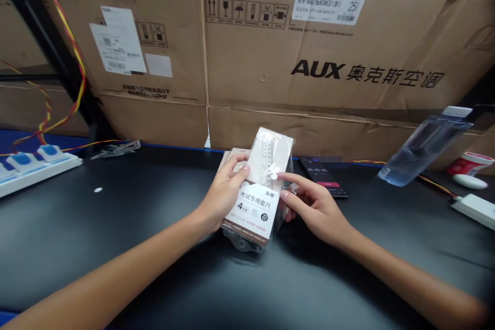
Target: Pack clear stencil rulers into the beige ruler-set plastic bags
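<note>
I hold a white ruler-set packet (258, 191) in clear plastic wrap upright over the black table (116, 237). My left hand (223, 193) grips its left edge, thumb across the front. My right hand (309, 203) pinches its right edge with thumb and fingertips. The packet's lower end rests near the tabletop, and printed text and a brown band show on its front. A second flat pale packet lies behind it, mostly hidden.
Large cardboard boxes (325, 56) wall off the back. A phone (324, 175) with a timer lies behind my right hand. A tilted clear water bottle (423, 147), a red-and-white cup (469, 164) and a white adapter (474, 209) sit right. A power strip (34, 165) with wires sits left.
</note>
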`<act>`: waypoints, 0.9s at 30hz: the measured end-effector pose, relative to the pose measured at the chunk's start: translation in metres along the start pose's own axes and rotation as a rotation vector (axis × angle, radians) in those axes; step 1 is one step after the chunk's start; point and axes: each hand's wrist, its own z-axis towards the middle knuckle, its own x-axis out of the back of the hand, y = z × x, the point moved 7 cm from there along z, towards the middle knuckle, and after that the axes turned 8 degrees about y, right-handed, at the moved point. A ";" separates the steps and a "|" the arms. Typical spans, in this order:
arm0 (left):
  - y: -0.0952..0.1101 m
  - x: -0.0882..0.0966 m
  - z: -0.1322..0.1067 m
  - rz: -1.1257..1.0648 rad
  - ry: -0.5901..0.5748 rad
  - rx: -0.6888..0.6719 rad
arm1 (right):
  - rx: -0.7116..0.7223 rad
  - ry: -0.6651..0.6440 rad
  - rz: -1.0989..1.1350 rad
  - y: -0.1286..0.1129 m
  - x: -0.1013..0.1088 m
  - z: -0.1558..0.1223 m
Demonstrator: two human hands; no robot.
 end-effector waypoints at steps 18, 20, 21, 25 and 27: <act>-0.010 -0.004 -0.004 0.122 -0.191 0.175 | 0.425 -0.325 -0.710 -0.020 -0.006 -0.006; -0.008 -0.006 -0.005 0.146 -0.204 0.165 | 0.412 -0.330 -0.797 -0.018 -0.006 -0.007; -0.008 -0.007 -0.006 0.163 -0.211 0.154 | 0.401 -0.335 -0.838 -0.017 -0.006 -0.007; -0.006 -0.011 -0.011 0.205 -0.256 0.126 | 0.380 -0.307 -0.944 -0.017 -0.006 -0.006; -0.005 -0.013 -0.014 0.211 -0.292 0.118 | 0.372 -0.289 -0.958 -0.016 -0.006 -0.005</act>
